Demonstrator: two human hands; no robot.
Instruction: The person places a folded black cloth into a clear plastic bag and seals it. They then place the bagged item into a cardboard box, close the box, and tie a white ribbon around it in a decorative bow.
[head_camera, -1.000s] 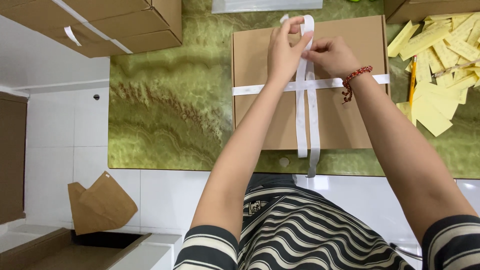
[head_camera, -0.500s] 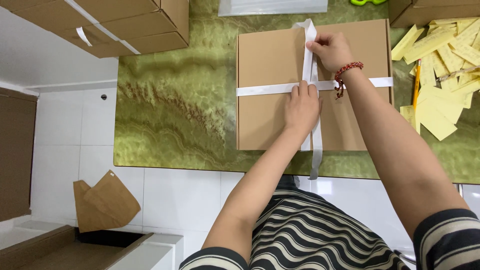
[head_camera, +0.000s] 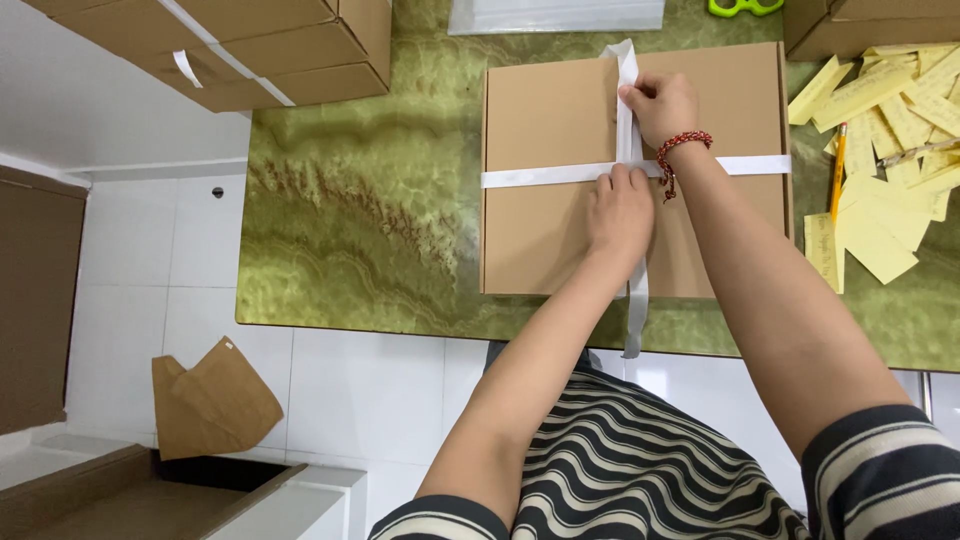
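Lying flat on the green marbled worktop (head_camera: 380, 230) is a brown cardboard box (head_camera: 545, 235), with a white ribbon (head_camera: 540, 177) running across it from side to side and a second length crossing it from the far edge to the near edge, its loose end hanging over the worktop's front. The left hand (head_camera: 620, 212) is pressing down palm-first on the spot where the two lengths are crossing, fingers close together and flat on the ribbon. The right hand (head_camera: 660, 105), wearing a red beaded bracelet (head_camera: 680, 152) at the wrist, is pinching the ribbon near the far edge of the box, fingers curled tight around it. Yellow paper slips (head_camera: 890, 130) and a pencil (head_camera: 838, 170) are lying to the right of the box, well apart from both hands. Stacked cardboard boxes (head_camera: 250, 45) are sitting at the far left corner.
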